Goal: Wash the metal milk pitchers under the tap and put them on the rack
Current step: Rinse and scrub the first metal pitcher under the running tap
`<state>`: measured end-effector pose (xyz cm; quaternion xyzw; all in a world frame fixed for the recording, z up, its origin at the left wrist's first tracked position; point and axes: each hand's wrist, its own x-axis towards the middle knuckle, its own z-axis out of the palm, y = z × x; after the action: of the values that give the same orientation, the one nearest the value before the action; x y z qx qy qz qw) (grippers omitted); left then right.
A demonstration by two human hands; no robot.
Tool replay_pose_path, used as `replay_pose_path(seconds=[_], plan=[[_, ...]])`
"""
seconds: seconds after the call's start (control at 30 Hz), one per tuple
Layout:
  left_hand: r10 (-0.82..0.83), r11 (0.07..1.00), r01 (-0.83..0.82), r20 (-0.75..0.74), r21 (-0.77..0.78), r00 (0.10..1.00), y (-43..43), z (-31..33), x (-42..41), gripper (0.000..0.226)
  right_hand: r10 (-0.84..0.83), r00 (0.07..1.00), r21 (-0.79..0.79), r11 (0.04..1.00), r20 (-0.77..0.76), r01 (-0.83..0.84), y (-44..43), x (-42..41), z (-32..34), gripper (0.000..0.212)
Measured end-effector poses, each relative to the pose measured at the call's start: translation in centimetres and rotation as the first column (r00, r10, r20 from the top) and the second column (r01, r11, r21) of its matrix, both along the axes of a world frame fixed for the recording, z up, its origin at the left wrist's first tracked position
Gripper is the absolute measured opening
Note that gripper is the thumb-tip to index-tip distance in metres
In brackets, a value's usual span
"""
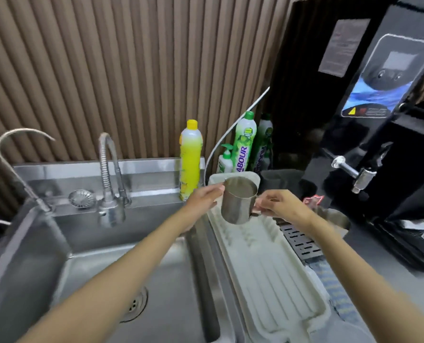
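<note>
A metal milk pitcher (238,203) hangs upright in the air over the far end of the white drying rack (267,273). My right hand (279,204) grips its handle from the right. My left hand (203,200) touches the pitcher's left wall near the rim. The flexible tap (108,164) stands behind the steel sink (102,273), to the left of both hands. A second metal vessel (339,220) shows partly behind my right forearm, on the counter.
A thin curved spout (15,154) rises at the sink's left corner. Yellow (190,157) and green (244,142) detergent bottles stand against the ribbed wall. A black drinks machine (379,120) fills the right side, and a black grate (300,240) lies beside the rack.
</note>
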<state>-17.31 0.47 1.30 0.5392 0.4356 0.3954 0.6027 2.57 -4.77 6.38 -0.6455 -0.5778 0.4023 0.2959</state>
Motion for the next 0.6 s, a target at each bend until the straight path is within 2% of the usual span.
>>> replay_pose_path(seconds=[0.13,0.23,0.33,0.5,0.6], plan=[[0.197,0.971,-0.192,0.019,-0.140,0.980,-1.4,-1.9,-8.2,0.036,0.112,0.990,0.008,0.994,-0.080,-0.112,1.5,-6.9,-1.8,0.013],[0.188,0.958,-0.198,-0.067,-0.207,0.980,-3.1,-3.8,-12.8,0.027,0.184,0.981,0.016,0.983,-0.056,-0.184,2.4,-11.7,-4.5,0.016],[0.202,0.938,-0.224,-0.108,-0.263,0.973,-4.0,-6.1,-15.8,0.030,0.260,0.965,-0.014,0.965,-0.026,-0.261,3.1,-16.1,-7.6,0.024],[0.365,0.871,-0.396,-0.156,-0.290,0.918,-4.0,-8.8,-19.2,0.032,0.243,0.963,-0.047,0.967,-0.114,-0.249,3.1,-20.3,-11.2,0.024],[0.413,0.847,-0.450,-0.183,-0.283,0.892,-3.1,-9.9,-20.8,0.019,0.238,0.964,-0.056,0.968,-0.115,-0.245,3.4,-21.9,-13.2,0.018]])
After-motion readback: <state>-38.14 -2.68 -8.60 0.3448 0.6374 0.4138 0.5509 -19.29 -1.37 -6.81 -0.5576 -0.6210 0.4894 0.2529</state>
